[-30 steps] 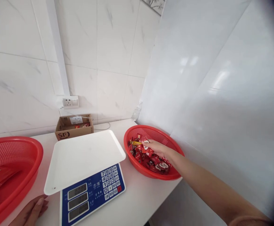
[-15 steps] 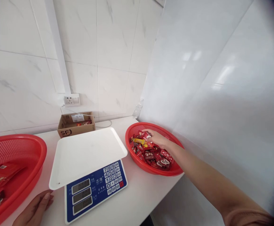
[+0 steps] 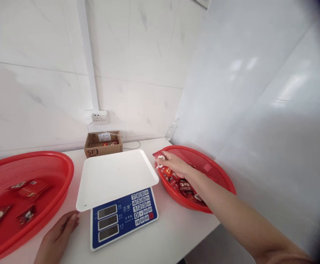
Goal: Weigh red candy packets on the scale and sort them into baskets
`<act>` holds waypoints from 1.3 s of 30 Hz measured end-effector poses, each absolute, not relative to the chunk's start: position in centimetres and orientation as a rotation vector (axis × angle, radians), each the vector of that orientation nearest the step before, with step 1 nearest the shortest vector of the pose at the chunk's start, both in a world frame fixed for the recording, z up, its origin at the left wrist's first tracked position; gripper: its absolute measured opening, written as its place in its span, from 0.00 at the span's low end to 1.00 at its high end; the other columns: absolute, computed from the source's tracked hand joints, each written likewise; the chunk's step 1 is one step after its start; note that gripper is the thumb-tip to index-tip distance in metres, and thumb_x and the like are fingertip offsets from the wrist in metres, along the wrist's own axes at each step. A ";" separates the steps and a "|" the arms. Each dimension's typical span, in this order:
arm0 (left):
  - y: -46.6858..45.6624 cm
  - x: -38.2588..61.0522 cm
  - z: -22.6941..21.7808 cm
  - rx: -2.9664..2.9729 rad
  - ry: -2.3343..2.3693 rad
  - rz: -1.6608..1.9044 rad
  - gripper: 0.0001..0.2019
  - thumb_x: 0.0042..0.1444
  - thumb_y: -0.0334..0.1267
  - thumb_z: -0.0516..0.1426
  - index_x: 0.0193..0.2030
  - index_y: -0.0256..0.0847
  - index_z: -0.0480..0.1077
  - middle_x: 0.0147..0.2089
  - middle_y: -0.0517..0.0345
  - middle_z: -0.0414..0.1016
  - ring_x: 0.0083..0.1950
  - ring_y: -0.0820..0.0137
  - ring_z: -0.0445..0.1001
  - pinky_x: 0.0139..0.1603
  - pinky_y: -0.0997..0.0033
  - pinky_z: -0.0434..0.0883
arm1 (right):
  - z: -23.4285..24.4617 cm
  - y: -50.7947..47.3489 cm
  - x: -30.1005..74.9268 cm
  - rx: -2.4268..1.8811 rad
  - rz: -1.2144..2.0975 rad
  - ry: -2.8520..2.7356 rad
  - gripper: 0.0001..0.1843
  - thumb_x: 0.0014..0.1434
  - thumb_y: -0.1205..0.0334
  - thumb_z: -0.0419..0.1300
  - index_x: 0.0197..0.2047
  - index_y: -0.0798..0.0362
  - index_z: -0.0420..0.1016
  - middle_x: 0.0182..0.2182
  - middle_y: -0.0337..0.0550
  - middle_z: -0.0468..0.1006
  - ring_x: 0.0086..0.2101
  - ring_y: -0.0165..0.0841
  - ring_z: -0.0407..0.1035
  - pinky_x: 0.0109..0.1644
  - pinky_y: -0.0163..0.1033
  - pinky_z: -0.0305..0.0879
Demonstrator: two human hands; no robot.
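Note:
My right hand (image 3: 173, 163) is closed on red wrapped snack packets (image 3: 161, 158) at the left rim of the right red basket (image 3: 225, 178). More red and dark red packets (image 3: 184, 185) lie in that basket below my hand. To its left, a weighing scale (image 3: 124, 216) with a blue keypad panel carries a bare white tray (image 3: 117, 176). My left hand (image 3: 59, 236) rests on the table by the scale's left side, its fingers curled together with the thumb over them and nothing visible in them.
The left red basket (image 3: 66, 183) holds several red packets (image 3: 33, 189). Behind the scale stands a small cardboard box (image 3: 105, 149) with packets inside. A wall socket (image 3: 99, 117) is above it, with a cable. Walls bound the white table (image 3: 138, 242) at the back and right.
My right hand has lifted from among the packets to the basket's left rim, now gripping red packets. The view has shifted left. My left hand stays beside the scale.

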State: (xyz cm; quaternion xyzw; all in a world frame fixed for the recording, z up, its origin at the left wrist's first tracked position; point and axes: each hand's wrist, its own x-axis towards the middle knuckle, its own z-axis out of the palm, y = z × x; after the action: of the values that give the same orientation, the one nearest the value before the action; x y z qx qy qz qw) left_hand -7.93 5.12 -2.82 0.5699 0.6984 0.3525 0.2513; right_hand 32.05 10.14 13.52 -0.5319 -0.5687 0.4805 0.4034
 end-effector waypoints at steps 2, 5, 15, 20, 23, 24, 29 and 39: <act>4.8 -7.6 -1.9 1.404 1.791 0.929 0.20 0.50 0.56 0.49 0.41 0.45 0.68 0.40 0.60 0.78 0.44 0.65 0.75 0.46 0.68 0.72 | 13.4 11.1 29.0 -1.269 1.301 -1.550 0.15 0.46 0.57 0.65 0.36 0.54 0.68 0.29 0.38 0.75 0.28 0.27 0.70 0.33 0.33 0.68; 4.4 -7.2 -1.0 1.279 1.712 0.990 0.23 0.47 0.57 0.52 0.42 0.43 0.68 0.41 0.56 0.77 0.46 0.62 0.74 0.48 0.67 0.71 | 12.8 12.7 24.9 -1.235 1.368 -1.672 0.20 0.43 0.58 0.67 0.40 0.54 0.70 0.30 0.39 0.75 0.28 0.29 0.70 0.32 0.35 0.68; 3.7 -6.5 0.2 1.290 1.682 1.002 0.22 0.47 0.57 0.51 0.40 0.42 0.68 0.40 0.55 0.76 0.44 0.62 0.74 0.46 0.68 0.70 | 11.7 14.9 21.0 -1.503 0.820 -1.871 0.27 0.54 0.50 0.58 0.54 0.52 0.65 0.46 0.49 0.73 0.43 0.36 0.69 0.47 0.40 0.64; 3.6 -6.5 0.3 1.289 1.679 0.965 0.22 0.48 0.57 0.50 0.41 0.42 0.68 0.41 0.55 0.76 0.45 0.62 0.74 0.47 0.68 0.70 | 11.2 14.8 20.8 -1.545 0.821 -1.850 0.22 0.58 0.53 0.52 0.54 0.53 0.64 0.40 0.47 0.76 0.38 0.35 0.72 0.44 0.40 0.65; 3.6 -6.6 0.2 1.284 1.693 0.973 0.22 0.49 0.57 0.50 0.41 0.42 0.68 0.41 0.54 0.75 0.44 0.62 0.74 0.47 0.67 0.70 | 11.4 15.0 20.7 -1.539 0.768 -1.836 0.24 0.58 0.54 0.52 0.56 0.54 0.62 0.51 0.50 0.70 0.51 0.38 0.64 0.54 0.43 0.58; 3.7 -6.7 0.1 1.283 1.693 0.981 0.22 0.48 0.56 0.51 0.41 0.42 0.68 0.41 0.54 0.76 0.44 0.62 0.74 0.46 0.67 0.70 | 11.5 15.0 20.7 -1.537 0.748 -1.825 0.25 0.58 0.55 0.52 0.57 0.54 0.60 0.55 0.50 0.66 0.54 0.38 0.60 0.57 0.44 0.55; 3.7 -6.7 0.0 1.308 1.687 1.030 0.21 0.47 0.56 0.52 0.39 0.42 0.70 0.38 0.55 0.76 0.41 0.61 0.75 0.44 0.65 0.71 | 11.4 15.1 20.9 -1.534 0.788 -1.812 0.28 0.58 0.63 0.49 0.62 0.52 0.53 0.49 0.48 0.72 0.45 0.34 0.69 0.47 0.41 0.65; 3.7 -6.8 0.0 1.344 1.712 0.996 0.22 0.46 0.57 0.52 0.39 0.43 0.70 0.38 0.56 0.77 0.42 0.62 0.75 0.44 0.67 0.71 | 12.0 15.2 28.4 -1.645 0.453 -1.958 0.27 0.57 0.62 0.52 0.60 0.52 0.56 0.59 0.48 0.62 0.55 0.36 0.59 0.57 0.42 0.56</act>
State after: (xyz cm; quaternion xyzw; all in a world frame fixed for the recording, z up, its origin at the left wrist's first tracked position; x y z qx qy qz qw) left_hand -6.76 3.74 -0.03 0.5225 0.6658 0.3875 0.3654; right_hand 28.40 15.22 12.05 -0.6101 -0.7262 0.1680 0.2686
